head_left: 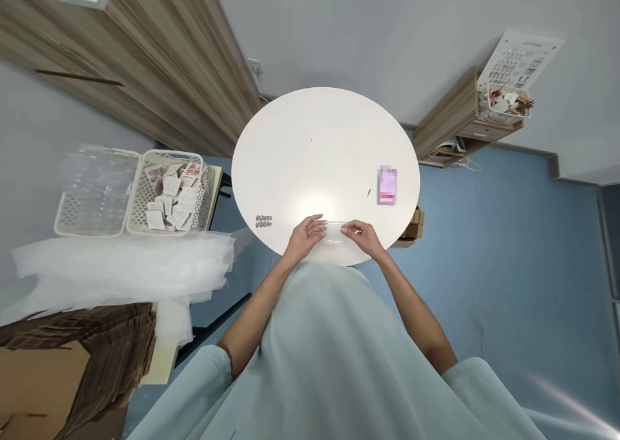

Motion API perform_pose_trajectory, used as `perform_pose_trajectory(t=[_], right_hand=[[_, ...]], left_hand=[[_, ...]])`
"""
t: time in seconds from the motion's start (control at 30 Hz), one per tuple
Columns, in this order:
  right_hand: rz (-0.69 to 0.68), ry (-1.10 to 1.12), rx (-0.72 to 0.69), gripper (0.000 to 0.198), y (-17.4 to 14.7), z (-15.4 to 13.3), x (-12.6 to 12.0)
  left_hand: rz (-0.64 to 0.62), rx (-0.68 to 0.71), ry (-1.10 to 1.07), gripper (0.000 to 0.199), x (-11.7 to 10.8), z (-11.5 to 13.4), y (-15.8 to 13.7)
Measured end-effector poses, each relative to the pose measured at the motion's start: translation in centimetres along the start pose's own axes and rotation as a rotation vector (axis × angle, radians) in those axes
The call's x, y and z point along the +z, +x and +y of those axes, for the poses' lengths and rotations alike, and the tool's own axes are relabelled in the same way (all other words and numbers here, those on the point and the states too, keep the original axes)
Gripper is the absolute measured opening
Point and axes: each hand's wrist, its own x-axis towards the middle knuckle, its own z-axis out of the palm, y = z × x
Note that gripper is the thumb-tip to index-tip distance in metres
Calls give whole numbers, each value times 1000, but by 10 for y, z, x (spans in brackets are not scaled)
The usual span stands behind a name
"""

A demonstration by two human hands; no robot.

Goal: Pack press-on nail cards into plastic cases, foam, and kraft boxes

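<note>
At the near edge of the white round table (320, 149), a small clear plastic box (334, 232) lies between my two hands. My left hand (306, 236) grips its left side, fingers bent toward it. On the opposite side my right hand (363, 235) pinches the rim between thumb and fingers. The box is see-through, and I cannot make out anything inside it. Left of my left hand, a small sheet with two rows of dark, round pieces (263, 221) lies flat on the table.
A blurred-out pink phone-like item (387, 185) lies at the table's right. To the left stand a white basket of small packets (169, 194), another with clear plastic boxes (99, 194), white wrapping sheets (126, 269) and stacked flat cardboard (82, 369). A wooden cabinet (455, 120) stands back right.
</note>
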Motion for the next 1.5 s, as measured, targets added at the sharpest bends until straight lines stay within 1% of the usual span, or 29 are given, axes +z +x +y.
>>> perform_pose_trajectory(t=[0.07, 0.1, 0.17, 0.23, 0.27, 0.33, 0.43, 0.5, 0.57, 0.67, 0.77, 0.83, 0.97, 1.1, 1.23, 1.37, 1.5], right_hand=[[60, -32, 6, 44, -4, -9, 16], [85, -47, -2, 44, -5, -14, 25], [107, -68, -51, 45, -8, -23, 45], [95, -80, -120, 44, -11, -32, 66], [83, -89, -146, 45, -13, -37, 77], [69, -113, -170, 46, -15, -47, 95], [79, -145, -191, 45, -18, -60, 114], [68, -162, -200, 44, -19, -66, 121], [31, -173, -162, 49, -18, -70, 124], [-63, -157, -52, 65, -17, -72, 126], [-133, -128, -8, 69, -17, -75, 132], [-138, -131, -2, 66, -20, -79, 138], [-151, -142, 34, 63, -26, -86, 148], [-201, -120, 52, 66, -30, -81, 148], [-251, -52, 62, 66, -33, -73, 137], [-307, -9, 69, 66, -32, -74, 120], [-298, 85, 38, 59, -25, -77, 104]], left_hand=[[66, -69, 8, 67, -14, -3, -6], [73, -123, -3, 66, -22, -4, -10], [14, -223, -73, 65, -36, -2, -17], [-83, -261, -172, 63, -50, 0, -23], [-118, -257, -213, 61, -56, 2, -26], [-134, -228, -272, 57, -68, 4, -31], [-86, -170, -315, 49, -85, 4, -36], [-55, -149, -325, 49, -96, 4, -38], [-55, -143, -309, 61, -109, 5, -40], [-112, -117, -266, 86, -125, 9, -42], [-140, -81, -214, 98, -137, 13, -44], [-138, -71, -175, 96, -141, 15, -45], [-145, -77, -136, 83, -146, 17, -47], [-157, -102, -130, 80, -147, 17, -49], [-225, -114, -165, 79, -147, 17, -50], [-276, -111, -197, 78, -143, 19, -50], [-300, -79, -236, 80, -135, 20, -50]])
